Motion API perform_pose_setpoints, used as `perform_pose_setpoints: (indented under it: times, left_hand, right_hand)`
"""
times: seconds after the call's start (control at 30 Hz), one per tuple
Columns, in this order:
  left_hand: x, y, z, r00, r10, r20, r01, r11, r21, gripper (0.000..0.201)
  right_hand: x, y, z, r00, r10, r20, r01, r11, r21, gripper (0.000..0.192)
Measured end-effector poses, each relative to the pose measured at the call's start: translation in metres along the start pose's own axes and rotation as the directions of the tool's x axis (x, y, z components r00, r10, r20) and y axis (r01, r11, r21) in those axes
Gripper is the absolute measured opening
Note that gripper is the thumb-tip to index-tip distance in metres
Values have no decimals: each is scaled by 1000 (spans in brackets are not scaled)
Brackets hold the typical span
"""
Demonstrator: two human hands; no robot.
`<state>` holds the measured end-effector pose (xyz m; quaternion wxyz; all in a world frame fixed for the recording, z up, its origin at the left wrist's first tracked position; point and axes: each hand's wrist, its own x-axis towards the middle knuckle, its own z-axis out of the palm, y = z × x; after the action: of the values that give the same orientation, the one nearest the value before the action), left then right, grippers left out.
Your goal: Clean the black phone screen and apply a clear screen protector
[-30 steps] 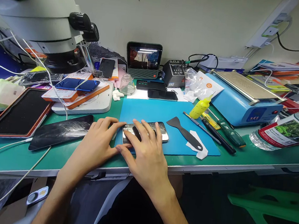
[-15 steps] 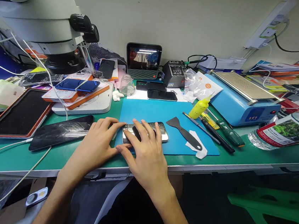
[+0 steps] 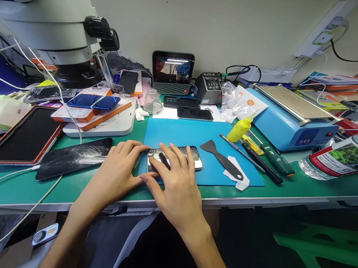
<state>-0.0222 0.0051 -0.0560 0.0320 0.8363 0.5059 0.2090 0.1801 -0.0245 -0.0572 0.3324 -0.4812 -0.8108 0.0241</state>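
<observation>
A phone (image 3: 192, 156) lies flat near the front edge of a blue mat (image 3: 194, 137) on the green counter (image 3: 16, 185), its long side running across the person's view; this puts it squarely under both hands and on a soft surface rather than on the bare counter top. The right hand (image 3: 176, 185) rests spread and flat on top of the phone, fingers fanned across its glossy face and thumb stretched along the near edge, a posture that looks meant to press and pin it down rather than to lift it; nothing is gripped. The left hand (image 3: 115, 172) sits just beside, loosely curled, its fingertips touching the phone's left end as if to brace it against sliding; it closes on nothing either.

Tools lie within reach on the right half of the mat: a black plastic scraper (image 3: 221, 157) with its handle over a scrap of white paper (image 3: 238, 176), and beyond them a yellow squeeze bottle (image 3: 239, 129) and a few screwdrivers (image 3: 269, 156) at the mat's edge. A blue heating plate machine (image 3: 295, 120) stands further right; a microscope (image 3: 56, 23) overhangs the left side, with a tablet (image 3: 22, 134) and a dark glass panel (image 3: 74, 157) lying beneath it, well clear of the hands.
</observation>
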Motion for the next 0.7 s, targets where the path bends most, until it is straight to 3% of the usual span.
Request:
perform_pose_setpoints:
  times: [0.33,0.7]
  left_hand:
    - [0,-2,1,1000,-3,-9,3,1000,-17,43]
    - [-1,-1,0,1000,7,3,-7,1000,-1,60]
  right_hand:
    - [-1,1,-4,999,-36,-33,38,998,52,31]
    - [-4,2,-8,993,-46,-111,62,987,149,22]
